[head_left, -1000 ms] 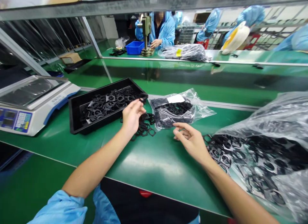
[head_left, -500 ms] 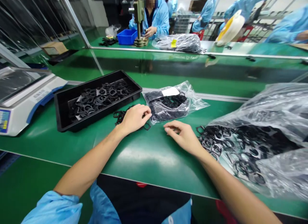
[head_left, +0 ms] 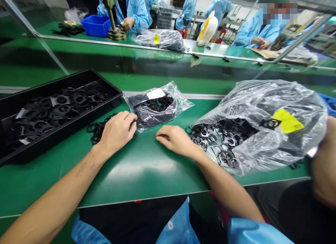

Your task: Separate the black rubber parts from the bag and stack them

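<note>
My left hand (head_left: 118, 130) lies palm down over a small pile of black ring-shaped parts (head_left: 96, 131) on the green table. Its fingers curl inward, and whatever they hold, if anything, is hidden. Farther right, my right hand (head_left: 175, 140) hovers low by the table with fingers loosely bent, a gap between thumb and forefinger and no part visible there. Just beyond both hands rests a clear plastic bag (head_left: 168, 113) of black parts with a white label. To the right, a large clear bag (head_left: 265, 97) with a yellow label spills similar black parts (head_left: 223, 141) near my right wrist.
A black tray (head_left: 105, 113) full of the parts stands on the left. At the far right edge, another person's arm (head_left: 325, 163) touches the large bag. Behind a rail, co-workers in blue (head_left: 136, 13) sit near a blue bin (head_left: 96, 25) and another bagged bundle (head_left: 162, 39).
The view has swung to the right, so the scale has left the picture and the large bag's yellow label and a person's arm have appeared. Both hands stay near the same spots.
</note>
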A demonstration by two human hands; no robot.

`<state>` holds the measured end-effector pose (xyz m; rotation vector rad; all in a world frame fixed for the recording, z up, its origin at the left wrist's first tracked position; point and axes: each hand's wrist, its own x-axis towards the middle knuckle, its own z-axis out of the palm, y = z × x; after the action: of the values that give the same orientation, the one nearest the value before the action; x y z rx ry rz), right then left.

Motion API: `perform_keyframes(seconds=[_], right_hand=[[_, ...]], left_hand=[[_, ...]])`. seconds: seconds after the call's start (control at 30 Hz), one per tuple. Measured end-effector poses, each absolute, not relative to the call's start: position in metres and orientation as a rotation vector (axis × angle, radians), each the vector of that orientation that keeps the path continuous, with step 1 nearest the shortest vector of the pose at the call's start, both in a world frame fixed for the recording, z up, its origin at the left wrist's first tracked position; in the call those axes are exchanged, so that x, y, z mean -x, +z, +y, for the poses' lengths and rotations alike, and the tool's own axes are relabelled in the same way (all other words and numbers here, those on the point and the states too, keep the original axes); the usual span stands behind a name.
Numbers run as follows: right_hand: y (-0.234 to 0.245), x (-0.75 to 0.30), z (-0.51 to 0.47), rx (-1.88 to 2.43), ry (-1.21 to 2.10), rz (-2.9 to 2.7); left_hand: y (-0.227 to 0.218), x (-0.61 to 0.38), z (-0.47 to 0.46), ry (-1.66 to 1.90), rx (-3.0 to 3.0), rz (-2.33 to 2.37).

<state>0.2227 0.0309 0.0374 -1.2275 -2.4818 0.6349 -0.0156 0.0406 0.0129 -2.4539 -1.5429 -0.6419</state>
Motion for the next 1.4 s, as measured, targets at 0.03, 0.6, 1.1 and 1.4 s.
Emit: perform_keyframes(seconds=[0.03, 0.6, 1.1, 1.4], right_hand=[[0.044, -0.23, 0.034, 1.289, 0.576, -2.495], [0.063, -0.317, 0.003, 2.018, -0.129, -2.324], [0.049, -0.293, -0.006, 1.934, -0.105, -2.178], [0.075, -0.255, 0.012, 2.034, 0.023, -2.46]], left_hand=[[0.014, 0.015, 0.04, -0.65, 2.43, -1.538], [0.014, 0.015, 0.036, -0.497, 2.524, -1.502], [0.006, 0.019, 0.036, -0.488, 2.556, -1.494], [0.001, 0.022, 0.036, -0.628, 2.499, -1.516]])
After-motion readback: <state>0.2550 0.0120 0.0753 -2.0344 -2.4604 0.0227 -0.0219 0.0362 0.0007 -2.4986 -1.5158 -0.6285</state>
